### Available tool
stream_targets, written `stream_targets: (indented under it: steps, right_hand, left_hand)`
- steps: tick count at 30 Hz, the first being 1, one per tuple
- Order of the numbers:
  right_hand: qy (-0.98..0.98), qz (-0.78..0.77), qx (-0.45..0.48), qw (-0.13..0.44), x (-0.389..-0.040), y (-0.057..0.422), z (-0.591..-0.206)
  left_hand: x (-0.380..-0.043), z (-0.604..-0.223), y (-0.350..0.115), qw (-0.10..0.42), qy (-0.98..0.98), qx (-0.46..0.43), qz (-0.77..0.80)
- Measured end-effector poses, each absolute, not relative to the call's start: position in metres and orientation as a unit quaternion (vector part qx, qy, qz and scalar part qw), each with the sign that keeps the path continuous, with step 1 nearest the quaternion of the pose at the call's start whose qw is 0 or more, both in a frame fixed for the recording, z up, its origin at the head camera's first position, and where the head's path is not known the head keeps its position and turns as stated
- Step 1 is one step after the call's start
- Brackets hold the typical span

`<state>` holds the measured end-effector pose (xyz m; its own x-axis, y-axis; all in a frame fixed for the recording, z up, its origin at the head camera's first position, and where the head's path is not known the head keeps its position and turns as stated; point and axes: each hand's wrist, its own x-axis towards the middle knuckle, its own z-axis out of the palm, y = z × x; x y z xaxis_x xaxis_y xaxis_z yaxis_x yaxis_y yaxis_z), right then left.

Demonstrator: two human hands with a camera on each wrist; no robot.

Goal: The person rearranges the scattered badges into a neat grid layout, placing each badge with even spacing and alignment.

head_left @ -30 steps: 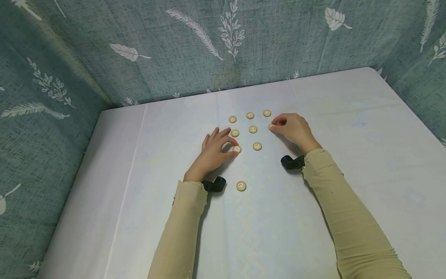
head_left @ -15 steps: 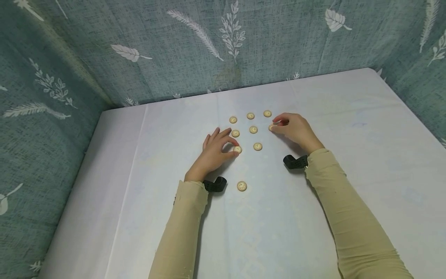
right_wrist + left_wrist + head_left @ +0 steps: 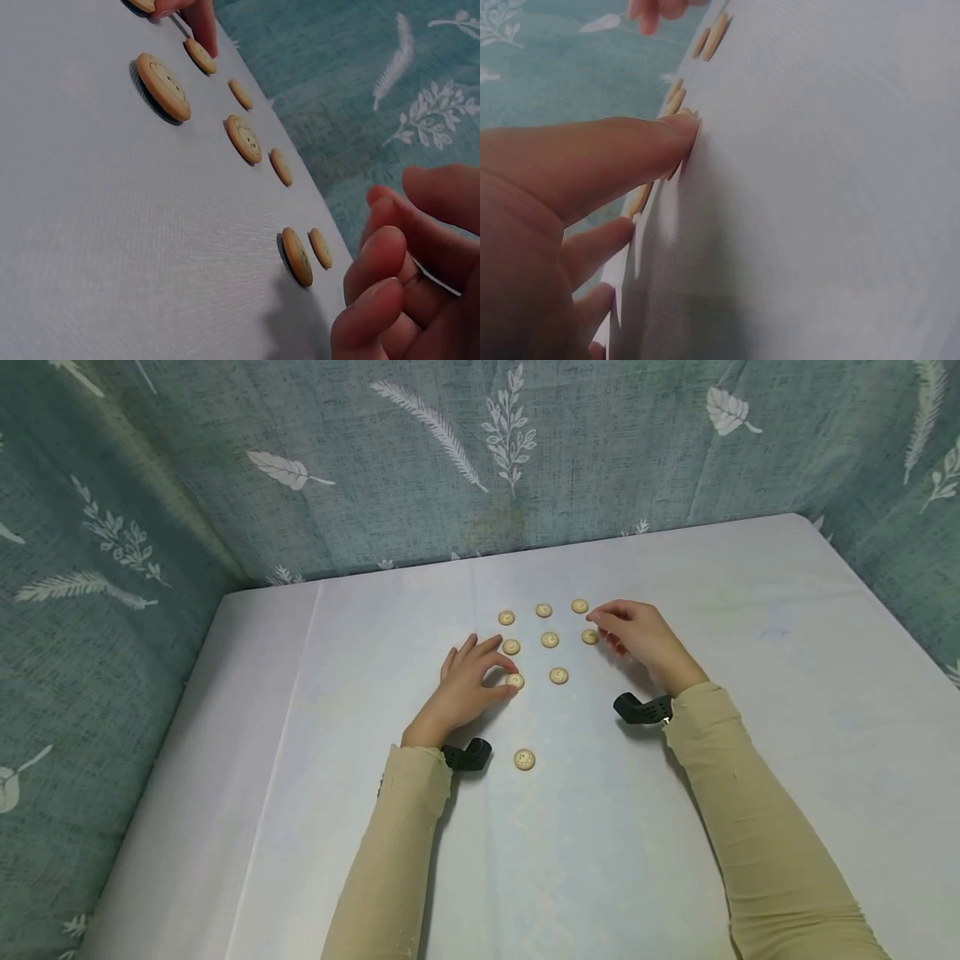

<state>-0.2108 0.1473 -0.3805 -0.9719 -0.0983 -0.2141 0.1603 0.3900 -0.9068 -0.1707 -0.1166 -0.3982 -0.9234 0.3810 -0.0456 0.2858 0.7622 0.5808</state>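
Several round tan wooden buttons lie flat in rows on the white table. My left hand (image 3: pixel 461 693) pinches the front-left button (image 3: pixel 515 681) between thumb and index finger, the other fingers spread out. In the left wrist view the thumb (image 3: pixel 660 142) covers most of that button. My right hand (image 3: pixel 641 639) hovers just beside the right-hand button (image 3: pixel 589 637) of the middle row, holding nothing. Its fingers are loosely bent, and in the right wrist view a gap shows between them and that button (image 3: pixel 297 256).
One lone button (image 3: pixel 524 759) lies nearer to me, apart from the rows. Another button (image 3: pixel 558 676) sits right of the pinched one. Leaf-patterned green cloth (image 3: pixel 420 485) hangs behind the table (image 3: pixel 360 677). Black wrist cameras (image 3: pixel 468 755) jut from both sleeves.
My right hand has let go of the right-hand button of the middle row and lifted slightly away from it. My left hand keeps its pinch. The head view has shifted a little.
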Motion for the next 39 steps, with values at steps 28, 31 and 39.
stream_targets:
  steps: [28,31,39]
  right_hand:
    - [0.797,-0.555,-0.129,0.201,-0.185,0.125,-0.360]
    - [0.799,-0.551,-0.130,0.205,-0.183,0.130,-0.362]
    - [0.821,-0.505,-0.162,0.212,-0.176,0.137,-0.365]
  left_hand:
    - [-0.172,-0.399,-0.115,0.080,0.940,0.173,0.284]
    - [-0.172,-0.398,-0.116,0.081,0.940,0.170,0.286]
    - [-0.173,-0.400,-0.116,0.077,0.938,0.171,0.291]
